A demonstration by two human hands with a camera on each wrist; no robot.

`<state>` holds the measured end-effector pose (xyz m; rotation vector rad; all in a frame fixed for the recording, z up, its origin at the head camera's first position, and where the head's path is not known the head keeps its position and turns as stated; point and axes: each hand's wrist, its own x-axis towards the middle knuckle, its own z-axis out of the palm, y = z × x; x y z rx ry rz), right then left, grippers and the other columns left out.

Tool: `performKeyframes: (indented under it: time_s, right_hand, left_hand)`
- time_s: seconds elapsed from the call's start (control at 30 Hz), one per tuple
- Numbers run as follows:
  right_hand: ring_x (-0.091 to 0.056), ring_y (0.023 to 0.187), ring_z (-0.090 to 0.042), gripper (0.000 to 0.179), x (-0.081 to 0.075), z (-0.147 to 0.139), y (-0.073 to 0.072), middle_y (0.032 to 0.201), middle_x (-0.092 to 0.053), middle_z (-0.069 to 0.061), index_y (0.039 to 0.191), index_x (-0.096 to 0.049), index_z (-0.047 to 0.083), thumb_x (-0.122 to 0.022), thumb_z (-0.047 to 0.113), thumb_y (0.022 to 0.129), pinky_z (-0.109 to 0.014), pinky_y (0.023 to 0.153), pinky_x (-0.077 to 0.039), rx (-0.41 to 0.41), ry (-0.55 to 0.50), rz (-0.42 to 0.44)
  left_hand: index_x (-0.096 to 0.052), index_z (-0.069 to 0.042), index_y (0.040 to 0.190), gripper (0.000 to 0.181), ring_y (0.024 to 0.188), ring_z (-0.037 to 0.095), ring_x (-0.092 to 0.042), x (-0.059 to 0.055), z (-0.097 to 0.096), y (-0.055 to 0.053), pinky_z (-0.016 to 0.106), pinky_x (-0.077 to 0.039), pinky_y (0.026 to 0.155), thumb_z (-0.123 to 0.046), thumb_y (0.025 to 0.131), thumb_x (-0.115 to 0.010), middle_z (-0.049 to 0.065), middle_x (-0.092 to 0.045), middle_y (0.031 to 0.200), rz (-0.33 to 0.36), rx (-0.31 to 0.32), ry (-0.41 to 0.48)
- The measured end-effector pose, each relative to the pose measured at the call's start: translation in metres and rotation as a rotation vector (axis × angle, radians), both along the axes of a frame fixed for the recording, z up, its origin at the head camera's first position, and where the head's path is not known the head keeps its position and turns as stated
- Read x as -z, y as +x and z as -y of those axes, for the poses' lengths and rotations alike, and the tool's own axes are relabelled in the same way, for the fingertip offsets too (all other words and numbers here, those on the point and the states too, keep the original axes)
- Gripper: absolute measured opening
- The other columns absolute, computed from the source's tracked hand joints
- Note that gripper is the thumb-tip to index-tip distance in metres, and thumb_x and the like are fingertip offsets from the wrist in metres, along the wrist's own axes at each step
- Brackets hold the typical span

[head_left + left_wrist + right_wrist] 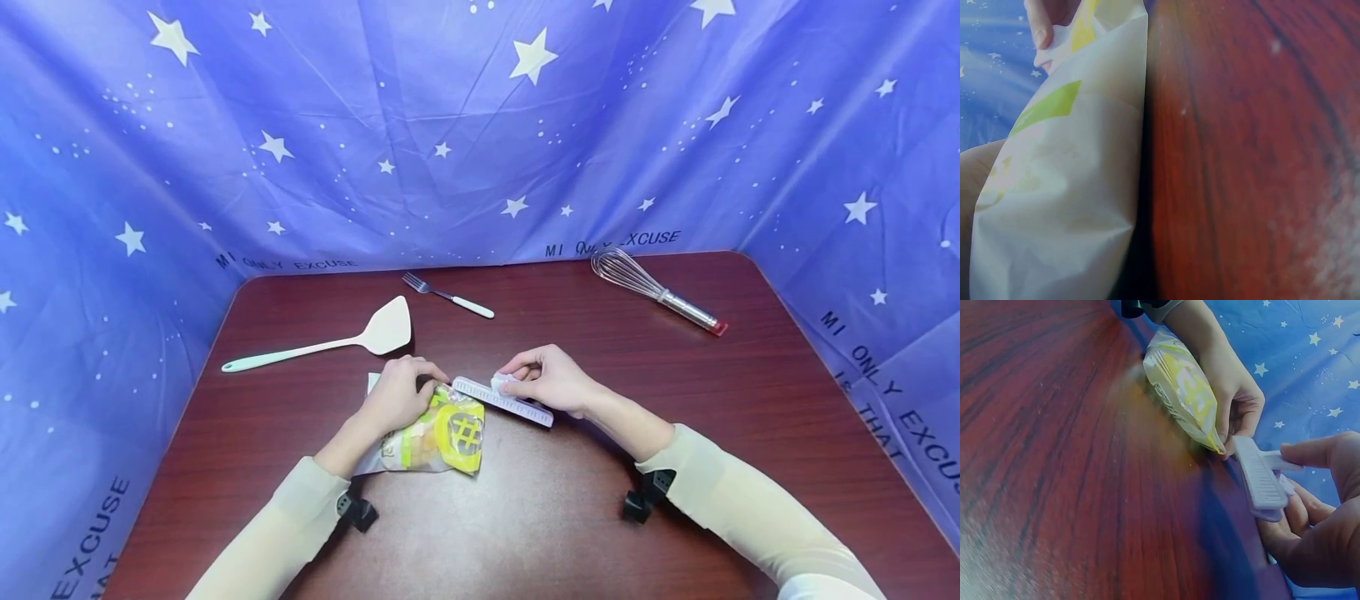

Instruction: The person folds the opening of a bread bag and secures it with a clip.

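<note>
Pinched packet [461,437] with left hand [400,392], clip [517,407] with right hand [551,379]; seemingly prepared for clipping, probably needed to guide clip over packet's edge.

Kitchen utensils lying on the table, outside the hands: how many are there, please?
3: a turner on the left, a fork at the back near the middle, and a whisk at the back right.

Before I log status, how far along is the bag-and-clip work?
Done: the left hand grips the bag. In hand: the right hand pinches the clip, its end near the bag. Remaining, probably: closing the clip on the bag; it isn't on yet.
</note>
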<state>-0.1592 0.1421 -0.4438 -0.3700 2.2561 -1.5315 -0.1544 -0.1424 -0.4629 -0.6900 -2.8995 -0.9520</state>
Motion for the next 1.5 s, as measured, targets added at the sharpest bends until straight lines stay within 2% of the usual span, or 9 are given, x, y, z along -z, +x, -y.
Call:
performKeyframes:
  time_s: [0.13, 0.27, 0.43, 0.53, 0.7, 0.93, 1.27, 1.5]
  right_hand:
    - [-0.064, 0.066, -0.004, 0.026, 0.0, -0.001, 0.001, 0.08, -0.075, 0.003, 0.111, -0.079, -0.007, -0.082, 0.006, 0.089, -0.019, 0.061, -0.054, 0.032, -0.047, 0.043]
    - [-0.072, 0.071, -0.008, 0.027, 0.001, -0.002, 0.002, 0.091, -0.081, -0.011, 0.114, -0.076, -0.012, -0.079, 0.002, 0.091, -0.027, 0.068, -0.064, 0.071, -0.099, 0.095]
    - [-0.075, 0.071, -0.011, 0.027, 0.006, -0.003, 0.003, 0.1, -0.081, -0.02, 0.114, -0.077, -0.01, -0.079, 0.004, 0.091, -0.033, 0.069, -0.066, 0.137, -0.101, 0.128]
    - [-0.075, 0.07, -0.011, 0.027, 0.01, -0.002, 0.005, 0.102, -0.081, -0.022, 0.114, -0.077, -0.011, -0.079, 0.004, 0.091, -0.033, 0.068, -0.066, 0.14, -0.099, 0.131]
    - [-0.074, 0.068, -0.01, 0.027, 0.016, 0.0, 0.007, 0.099, -0.08, -0.022, 0.114, -0.076, -0.014, -0.078, 0.002, 0.092, -0.031, 0.067, -0.065, 0.116, -0.109, 0.152]
    - [-0.076, 0.066, -0.012, 0.026, 0.024, 0.007, 0.011, 0.097, -0.081, -0.022, 0.113, -0.077, -0.011, -0.079, 0.005, 0.092, -0.032, 0.067, -0.066, 0.11, -0.098, 0.152]
    - [-0.076, 0.067, -0.012, 0.027, 0.024, 0.013, 0.013, 0.094, -0.081, -0.022, 0.111, -0.078, -0.011, -0.081, 0.007, 0.091, -0.033, 0.067, -0.066, 0.103, -0.111, 0.139]
    - [-0.075, 0.065, -0.01, 0.027, 0.021, 0.014, 0.013, 0.082, -0.081, -0.01, 0.105, -0.08, -0.005, -0.087, 0.013, 0.086, -0.026, 0.065, -0.062, 0.1, -0.022, 0.082]
  left_hand:
    - [-0.084, -0.014, 0.103, 0.024, 0.104, 0.027, -0.072, 0.0, 0.0, 0.0, 0.048, -0.057, 0.095, -0.002, 0.093, -0.066, 0.002, -0.082, 0.102, 0.008, -0.004, -0.002]
    - [-0.084, -0.015, 0.102, 0.024, 0.104, 0.028, -0.072, 0.0, 0.0, 0.0, 0.048, -0.057, 0.095, -0.002, 0.093, -0.066, 0.002, -0.082, 0.102, 0.008, -0.006, 0.002]
    - [-0.085, -0.015, 0.101, 0.024, 0.103, 0.029, -0.073, 0.0, 0.0, 0.001, 0.048, -0.057, 0.094, -0.001, 0.092, -0.067, 0.003, -0.082, 0.102, -0.005, -0.002, 0.005]
    - [-0.085, -0.016, 0.101, 0.024, 0.103, 0.028, -0.073, 0.001, 0.0, 0.0, 0.048, -0.057, 0.094, -0.002, 0.093, -0.067, 0.002, -0.082, 0.101, -0.007, -0.004, 0.0]
    - [-0.085, -0.016, 0.101, 0.022, 0.104, 0.027, -0.072, 0.003, 0.0, -0.001, 0.047, -0.057, 0.095, -0.003, 0.094, -0.068, 0.001, -0.082, 0.101, -0.004, -0.003, 0.005]
    - [-0.085, -0.016, 0.101, 0.022, 0.105, 0.027, -0.073, 0.004, -0.001, -0.001, 0.046, -0.057, 0.096, -0.004, 0.094, -0.068, 0.001, -0.082, 0.101, 0.01, -0.009, 0.001]
    - [-0.085, -0.016, 0.102, 0.023, 0.105, 0.027, -0.072, 0.004, -0.002, 0.0, 0.046, -0.057, 0.095, -0.003, 0.094, -0.067, 0.002, -0.081, 0.101, 0.013, -0.015, 0.0]
    - [-0.084, -0.016, 0.104, 0.022, 0.102, 0.027, -0.07, -0.005, 0.002, 0.001, 0.045, -0.055, 0.092, -0.004, 0.093, -0.069, 0.001, -0.082, 0.104, -0.013, 0.019, 0.013]
